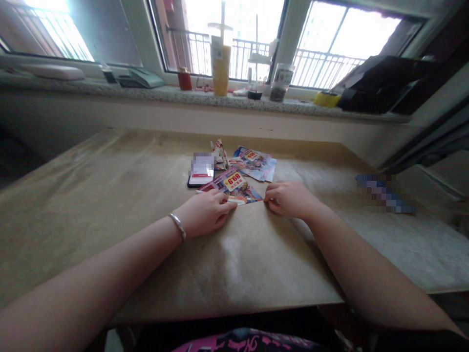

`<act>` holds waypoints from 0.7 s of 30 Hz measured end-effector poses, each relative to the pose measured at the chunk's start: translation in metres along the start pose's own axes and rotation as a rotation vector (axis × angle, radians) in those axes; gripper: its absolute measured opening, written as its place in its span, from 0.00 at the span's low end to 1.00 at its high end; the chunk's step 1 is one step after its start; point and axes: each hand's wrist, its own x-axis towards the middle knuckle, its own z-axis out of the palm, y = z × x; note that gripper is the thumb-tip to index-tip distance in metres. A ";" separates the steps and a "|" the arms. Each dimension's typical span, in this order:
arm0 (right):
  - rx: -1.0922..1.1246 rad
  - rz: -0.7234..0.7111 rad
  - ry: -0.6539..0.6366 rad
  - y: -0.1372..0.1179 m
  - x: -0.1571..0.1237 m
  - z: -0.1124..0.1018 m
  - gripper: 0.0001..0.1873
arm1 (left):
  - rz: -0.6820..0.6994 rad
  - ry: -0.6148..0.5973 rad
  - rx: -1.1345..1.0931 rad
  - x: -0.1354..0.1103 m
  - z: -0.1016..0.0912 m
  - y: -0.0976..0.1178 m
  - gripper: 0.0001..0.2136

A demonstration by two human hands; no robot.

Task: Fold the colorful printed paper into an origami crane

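Both forearms reach forward from the lower corners over the bench (154, 264), angled inward so that the hands nearly meet in the middle. The left forearm slants in to a wrist wearing a silver bracelet (178, 226). The left hand (201, 213) lies low, back upward, its fingers (226, 207) stretched over the near edge of a printed flyer (239, 185); whether they pinch the paper or only press it, I cannot tell. The right forearm bends in from the other side, and the right hand (289, 198) is turned inward, knuckles bent, thumb and fingers pinching the flyer's right corner. The flyer lies between the hands, printed face up.

Just beyond it, to the left, is a phone (201, 173), then a crumpled piece of printed paper (220, 155); to the right is a pile of similar flyers (256, 166). Farthest off, a tall yellow drink cup (221, 71) stands on the windowsill (146, 95).
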 end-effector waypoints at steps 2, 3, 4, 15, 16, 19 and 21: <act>-0.027 -0.007 0.017 -0.001 0.000 0.001 0.12 | -0.007 0.000 -0.005 0.000 0.000 0.000 0.16; -0.036 0.000 0.036 -0.001 0.001 0.003 0.12 | -0.010 0.003 -0.007 0.000 0.000 0.000 0.16; -0.037 0.013 0.061 -0.001 0.001 0.005 0.12 | -0.011 0.007 -0.010 0.000 0.000 0.000 0.16; 0.171 -0.158 0.253 -0.006 0.012 0.025 0.12 | -0.036 0.013 -0.040 -0.001 0.000 0.002 0.16; 0.179 -0.198 0.244 -0.008 0.013 0.026 0.12 | -0.035 0.018 -0.041 -0.001 0.000 0.002 0.16; 0.206 -0.224 0.248 -0.011 0.015 0.029 0.12 | -0.034 0.042 -0.036 -0.001 0.001 0.001 0.16; 0.221 -0.207 0.259 -0.013 0.016 0.031 0.13 | -0.027 0.052 -0.025 -0.001 0.001 0.001 0.16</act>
